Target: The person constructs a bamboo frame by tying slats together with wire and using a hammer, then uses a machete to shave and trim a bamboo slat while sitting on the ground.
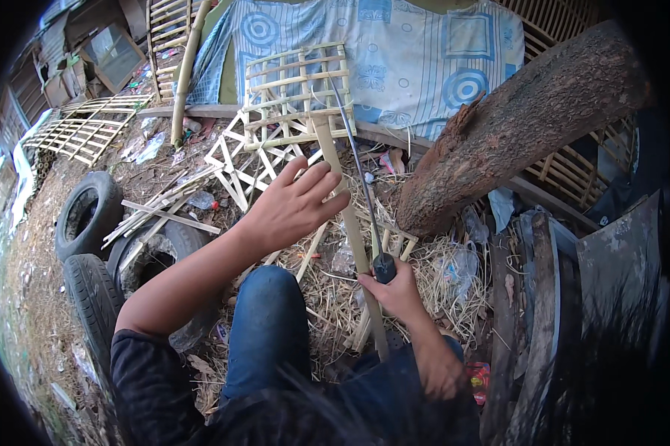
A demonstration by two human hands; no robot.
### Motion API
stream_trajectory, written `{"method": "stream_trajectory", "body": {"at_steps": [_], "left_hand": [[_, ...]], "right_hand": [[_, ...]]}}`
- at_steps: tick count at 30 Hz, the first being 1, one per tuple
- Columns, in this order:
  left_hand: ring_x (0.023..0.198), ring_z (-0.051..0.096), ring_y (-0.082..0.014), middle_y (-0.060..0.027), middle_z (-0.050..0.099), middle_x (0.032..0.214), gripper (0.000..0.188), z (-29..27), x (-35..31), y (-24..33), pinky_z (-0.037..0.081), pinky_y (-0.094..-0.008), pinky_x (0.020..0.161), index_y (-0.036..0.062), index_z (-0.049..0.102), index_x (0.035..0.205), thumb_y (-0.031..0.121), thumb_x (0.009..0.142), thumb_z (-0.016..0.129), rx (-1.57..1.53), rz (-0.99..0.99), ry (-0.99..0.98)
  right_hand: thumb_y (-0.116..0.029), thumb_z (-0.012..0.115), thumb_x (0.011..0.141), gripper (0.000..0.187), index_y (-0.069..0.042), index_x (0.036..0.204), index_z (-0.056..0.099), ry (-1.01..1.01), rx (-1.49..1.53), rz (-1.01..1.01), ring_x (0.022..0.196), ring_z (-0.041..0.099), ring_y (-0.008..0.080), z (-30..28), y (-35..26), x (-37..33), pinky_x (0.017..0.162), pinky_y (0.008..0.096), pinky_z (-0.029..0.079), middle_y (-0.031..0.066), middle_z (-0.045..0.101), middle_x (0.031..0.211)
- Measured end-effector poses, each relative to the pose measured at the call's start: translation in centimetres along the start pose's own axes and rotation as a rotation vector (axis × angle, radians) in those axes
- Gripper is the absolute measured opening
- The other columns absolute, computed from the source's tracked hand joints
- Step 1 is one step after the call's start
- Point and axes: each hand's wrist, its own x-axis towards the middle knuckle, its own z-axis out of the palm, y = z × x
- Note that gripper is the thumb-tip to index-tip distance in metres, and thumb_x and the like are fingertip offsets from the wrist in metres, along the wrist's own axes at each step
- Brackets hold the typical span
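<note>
A long knife (365, 167) with a narrow blade and a black handle is gripped in my right hand (402, 293), its blade pointing away from me. Along the blade's left side runs a pale bamboo slat (352, 223), reaching from my lap up to a bamboo lattice (298, 82). My right thumb lies against this slat; whether the fingers also hold it is hidden. My left hand (298, 197) is raised just left of the slat, fingers apart and slightly bent, with nothing in it. A thin curled sliver (319, 97) shows near the blade's far end.
Old tyres (89, 212) and a pile of bamboo strips (160, 208) lie to the left. A thick leaning tree trunk (498, 126) stands on the right, beside weathered planks (536, 297). Shavings (454, 297) litter the ground. A blue patterned cloth (417, 67) hangs behind.
</note>
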Motion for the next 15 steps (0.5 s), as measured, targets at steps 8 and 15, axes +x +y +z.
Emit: {"method": "stream_trajectory", "body": {"at_steps": [8, 15], "left_hand": [[0.107, 0.054, -0.0189, -0.0034, 0.059, 0.1, 0.02, 2.7, 1.1, -1.6, 0.04, -0.0389, 0.097, 0.0124, 0.059, 0.095, 0.018, 0.076, 0.06, 0.039, 0.214, 0.035], [0.067, 0.063, -0.0206, -0.0026, 0.061, 0.064, 0.034, 2.7, -2.5, -4.5, 0.048, -0.0362, 0.069, 0.0105, 0.062, 0.075, 0.043, 0.075, 0.068, -0.087, 0.16, -0.651]], "right_hand": [[-0.016, 0.075, 0.074, 0.022, 0.0, 0.082, 0.062, -0.04, -0.056, -0.004, 0.059, 0.057, 0.0136, 0.1, 0.5, 0.0, 0.059, 0.0309, 0.047, 0.0048, 0.062, 0.065], [-0.016, 0.073, 0.075, 0.019, 0.0, 0.077, 0.064, 0.033, -0.054, 0.043, 0.059, 0.058, 0.0116, -1.1, 0.7, -0.4, 0.057, 0.0291, 0.047, 0.0042, 0.063, 0.063]]}}
